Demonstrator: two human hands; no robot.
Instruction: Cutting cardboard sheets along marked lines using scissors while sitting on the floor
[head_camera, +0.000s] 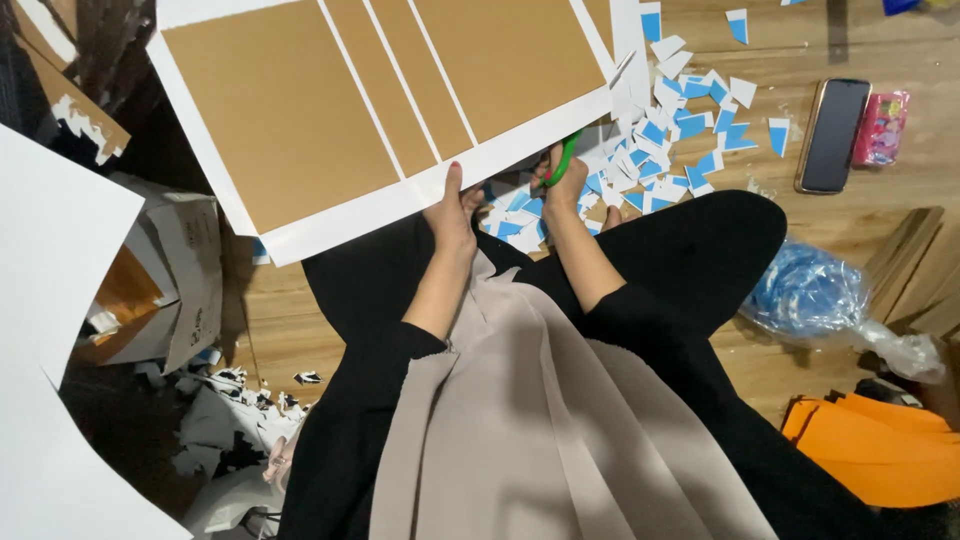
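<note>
Your left hand (452, 212) pinches the lower white edge of the large brown-panelled card sheet (380, 100), upper centre. Your right hand (560, 185) is clamped on green-handled scissors (563, 158) beside it, above blue-and-white paper offcuts (660, 140) scattered on the wooden floor (800, 240).

A large printed sheet (390, 110) is held above the lap, gripped at its near edge by the left hand (452, 215); scissors (562, 160) are held just right of it by the right hand (562, 190). Paper offcuts (670, 130) are scattered on the floor (780, 230) beyond. A phone (833, 135) is laid farther right, a plastic bag (810, 295) nearer, a carton (165, 290) at left.
</note>
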